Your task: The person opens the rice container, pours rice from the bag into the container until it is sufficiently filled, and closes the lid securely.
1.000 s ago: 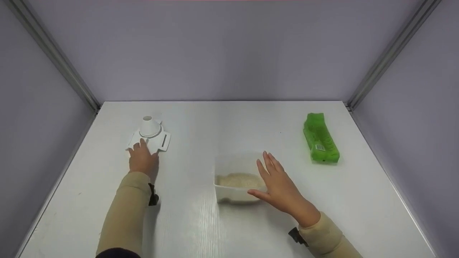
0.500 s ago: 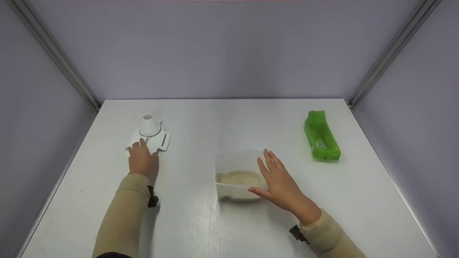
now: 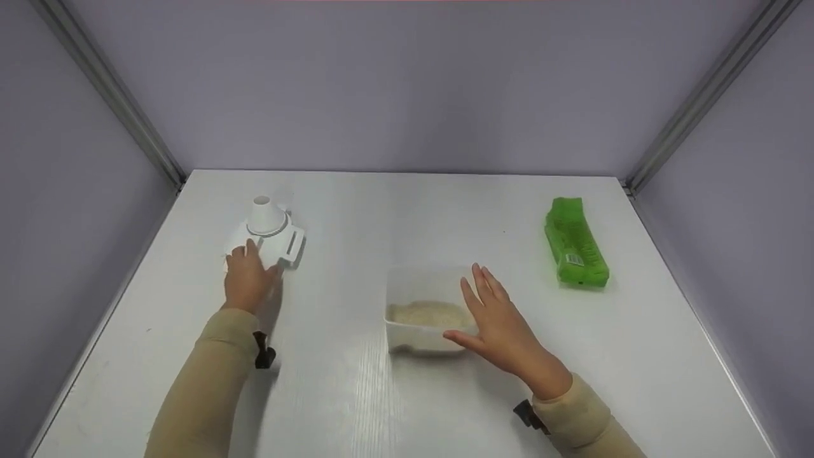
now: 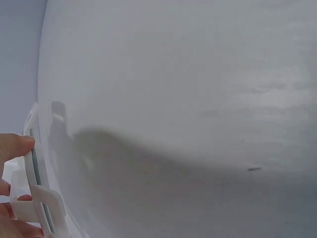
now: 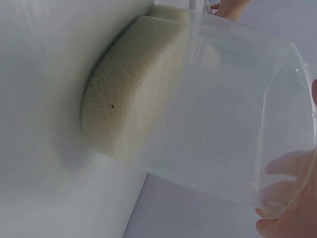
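A white flat lid [image 3: 280,247] with a small funnel [image 3: 265,215] on it lies at the table's left. My left hand [image 3: 247,277] holds its near edge. In the left wrist view the thumb [image 4: 15,147] and fingers pinch the lid's rim [image 4: 37,186]. A clear plastic tub [image 3: 423,289] with rice [image 3: 425,313] in its bottom stands at the centre. My right hand [image 3: 500,326] lies flat against its right wall, fingers straight, thumb at the near corner. In the right wrist view the rice [image 5: 133,84] and my fingers [image 5: 283,171] show through the tub's wall.
A green packet [image 3: 575,245] lies at the right of the white table [image 3: 356,394]. Purple walls with metal corner posts close in the back and both sides.
The head view has shifted slightly. My left hand and the lid have moved a little to the left. The right hand stays against the tub.
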